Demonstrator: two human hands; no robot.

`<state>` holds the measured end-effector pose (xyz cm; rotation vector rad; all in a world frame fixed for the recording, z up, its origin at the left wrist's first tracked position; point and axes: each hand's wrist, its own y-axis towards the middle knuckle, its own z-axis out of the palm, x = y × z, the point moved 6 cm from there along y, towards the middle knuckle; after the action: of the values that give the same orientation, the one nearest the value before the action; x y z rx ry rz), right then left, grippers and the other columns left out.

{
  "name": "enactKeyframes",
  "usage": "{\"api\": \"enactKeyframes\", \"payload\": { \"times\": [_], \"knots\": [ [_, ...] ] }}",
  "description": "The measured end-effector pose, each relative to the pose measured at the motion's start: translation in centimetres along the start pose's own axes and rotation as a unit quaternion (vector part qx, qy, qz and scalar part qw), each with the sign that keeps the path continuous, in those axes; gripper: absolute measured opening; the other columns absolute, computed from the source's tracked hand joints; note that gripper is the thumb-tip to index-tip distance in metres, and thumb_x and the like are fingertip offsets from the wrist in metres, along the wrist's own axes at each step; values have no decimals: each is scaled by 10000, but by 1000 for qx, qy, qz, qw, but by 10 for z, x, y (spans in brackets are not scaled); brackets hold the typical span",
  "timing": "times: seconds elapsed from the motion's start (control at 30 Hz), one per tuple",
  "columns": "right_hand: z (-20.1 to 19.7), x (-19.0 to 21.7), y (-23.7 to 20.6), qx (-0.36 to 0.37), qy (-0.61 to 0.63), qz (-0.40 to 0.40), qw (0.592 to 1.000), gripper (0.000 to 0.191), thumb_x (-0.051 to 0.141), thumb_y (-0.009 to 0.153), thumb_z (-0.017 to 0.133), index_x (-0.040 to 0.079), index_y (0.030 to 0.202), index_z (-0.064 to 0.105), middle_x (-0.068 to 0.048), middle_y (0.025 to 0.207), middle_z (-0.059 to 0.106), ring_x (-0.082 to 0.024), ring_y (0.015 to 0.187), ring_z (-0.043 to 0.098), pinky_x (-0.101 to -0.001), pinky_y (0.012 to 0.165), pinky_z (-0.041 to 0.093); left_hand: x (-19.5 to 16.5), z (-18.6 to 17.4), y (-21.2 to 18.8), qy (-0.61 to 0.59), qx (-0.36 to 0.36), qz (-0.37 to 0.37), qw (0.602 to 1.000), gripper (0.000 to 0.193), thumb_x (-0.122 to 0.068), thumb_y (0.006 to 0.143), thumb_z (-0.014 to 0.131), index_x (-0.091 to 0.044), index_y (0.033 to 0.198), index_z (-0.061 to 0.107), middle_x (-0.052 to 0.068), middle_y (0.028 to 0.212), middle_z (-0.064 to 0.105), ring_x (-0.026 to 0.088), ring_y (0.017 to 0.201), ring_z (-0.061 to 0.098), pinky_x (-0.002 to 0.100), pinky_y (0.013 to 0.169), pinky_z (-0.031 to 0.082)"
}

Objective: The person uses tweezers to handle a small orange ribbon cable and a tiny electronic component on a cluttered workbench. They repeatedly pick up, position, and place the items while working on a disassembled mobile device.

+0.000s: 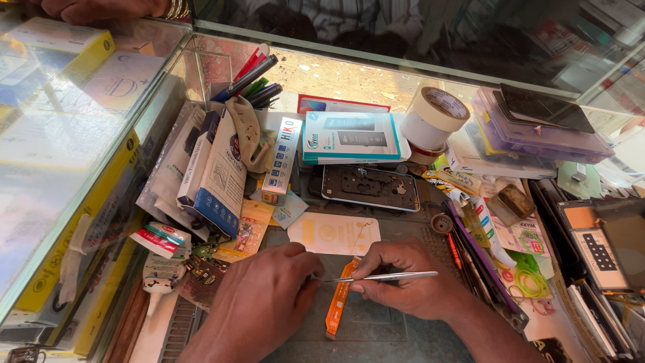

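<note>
Cluttered bench [390,336]; left hand [259,299] hides tweezers [390,276] tip, orange flex cable [338,308]

**Little open room on a crowded surface**

Bare mat [376,333] lies open only near the hands [336,289]. Boxes [222,175] wall the left, a phone frame [371,188] and tape roll [433,114] block the far side, and tools [470,255] crowd the right.

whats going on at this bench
A person works at a cluttered repair bench. The right hand holds metal tweezers, tips pointing toward the left hand, which pinches the top end of an orange flex strip lying on the mat. An opened phone and a tape roll sit behind.
</note>
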<state>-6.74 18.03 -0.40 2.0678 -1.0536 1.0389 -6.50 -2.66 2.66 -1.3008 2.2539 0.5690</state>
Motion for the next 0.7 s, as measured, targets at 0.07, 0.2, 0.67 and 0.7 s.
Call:
{"api": "enactKeyframes", "payload": {
  "times": [0.07,0.2,0.67,0.7],
  "knots": [
    [-2,-4,-2,-6,20,14,1000,112,101,858,824,45,873,729,-29,778,771,-80,687,695,-266,599,550,-7,0,0,-8,-15,50,999,196,-218,782,747,-135,959,740,62,926,695,334,857,693,481,681,536],
    [-3,-7,-6,-8,71,28,997,112,89,863,816,47,884,714,-23,812,772,-72,741,713,-266,637,563,-11,1,-1,-15,-27,87,996,160,-228,784,751,-146,920,736,33,891,699,298,821,697,461,665,541],
    [-7,4,-10,6,80,-1,997,131,108,879,817,37,907,709,-38,821,758,-75,717,665,-255,618,514,-13,5,-2,-36,5,104,994,141,-218,809,731,-93,862,695,73,834,707,354,778,688,492,642,523],
    [-9,4,-9,8,78,-8,997,132,116,891,807,35,911,705,-40,822,753,-76,716,657,-255,619,510,-14,4,-1,-44,-3,110,993,140,-214,806,729,-85,848,693,77,840,708,357,773,688,491,640,524]
  ]
}}
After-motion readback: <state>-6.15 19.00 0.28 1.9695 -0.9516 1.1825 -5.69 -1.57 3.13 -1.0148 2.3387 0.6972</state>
